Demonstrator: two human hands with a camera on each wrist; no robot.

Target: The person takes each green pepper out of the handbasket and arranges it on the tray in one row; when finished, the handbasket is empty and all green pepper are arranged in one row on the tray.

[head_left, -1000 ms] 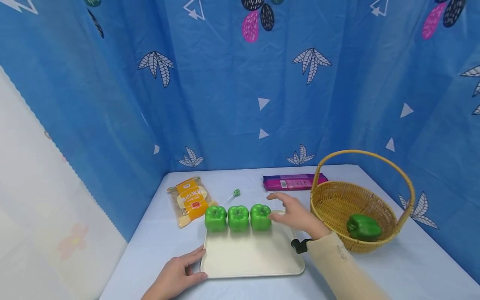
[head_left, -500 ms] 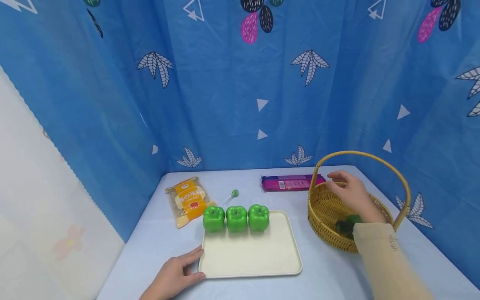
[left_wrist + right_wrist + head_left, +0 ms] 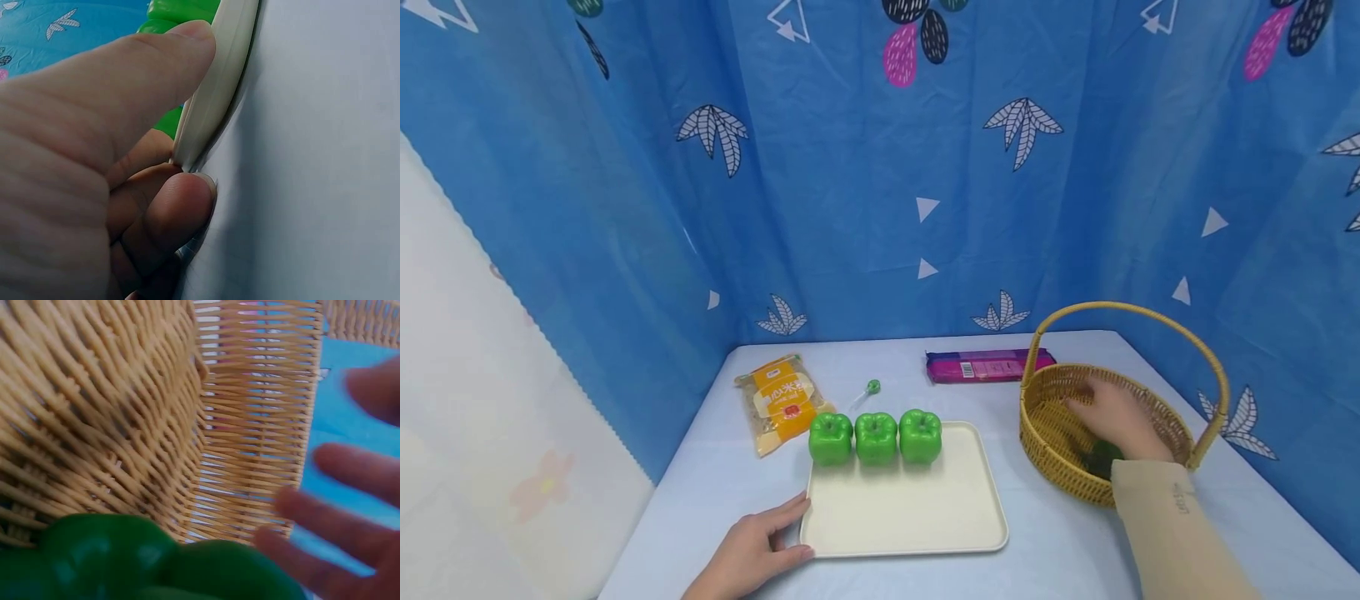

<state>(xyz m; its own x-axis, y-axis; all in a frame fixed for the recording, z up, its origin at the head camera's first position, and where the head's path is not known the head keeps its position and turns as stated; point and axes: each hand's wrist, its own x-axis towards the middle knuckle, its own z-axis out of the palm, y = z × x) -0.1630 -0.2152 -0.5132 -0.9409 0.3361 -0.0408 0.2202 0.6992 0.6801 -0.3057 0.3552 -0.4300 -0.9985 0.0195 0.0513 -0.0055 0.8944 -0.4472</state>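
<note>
My left hand (image 3: 751,540) rests at the left front corner of a cream tray (image 3: 904,521). Its thumb touches the tray's rim, as the left wrist view shows up close. Three green bell peppers, a left one (image 3: 831,439), a middle one (image 3: 876,439) and a right one (image 3: 920,437), stand in a row along the tray's back edge. My right hand (image 3: 1116,419) reaches into a wicker basket (image 3: 1056,467), over another green bell pepper (image 3: 1102,459), which the forearm partly hides. In the right wrist view its fingers (image 3: 340,525) are spread, near that pepper (image 3: 106,556) but not round it.
The basket's tall handle (image 3: 1131,307) arches over the right hand. Behind the tray lie a yellow food bag (image 3: 784,402), a small green lollipop (image 3: 873,386) and a purple packet (image 3: 985,365). Blue curtain (image 3: 880,208) hangs at the table's back and right.
My right hand has left the right-hand pepper on the tray, swung right to the basket and dipped down inside it. The left hand stays at the tray's corner.
</note>
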